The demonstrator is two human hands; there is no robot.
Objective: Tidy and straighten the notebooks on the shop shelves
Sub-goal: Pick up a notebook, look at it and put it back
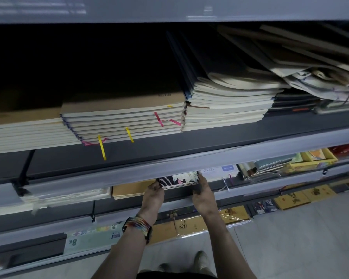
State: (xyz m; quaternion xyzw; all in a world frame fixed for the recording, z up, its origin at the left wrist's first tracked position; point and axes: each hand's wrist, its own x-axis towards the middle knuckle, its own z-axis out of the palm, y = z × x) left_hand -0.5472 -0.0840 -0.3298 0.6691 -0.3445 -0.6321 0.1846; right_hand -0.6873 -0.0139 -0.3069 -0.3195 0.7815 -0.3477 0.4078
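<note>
Small notebook stack [178, 180], black covers w/ white stripes & pale flowers, sits at front of the 2nd grey metal shelf [177, 195], partly under the lip of the shelf above. Left hand [153, 195] pinches its left end, fingers curled; right hand [204, 195] clasps its right end, thumb below, fingers up the side. Flat brown kraft notebooks [129, 189] lie just beside on the left, white booklets [218, 171] on the right. Braided multicolour watch strap [138, 225] on left wrist. Shelf above: kraft-cover pile w/ pink & yellow ribbons [123, 117], touching a cream-paged pile [226, 109]
</note>
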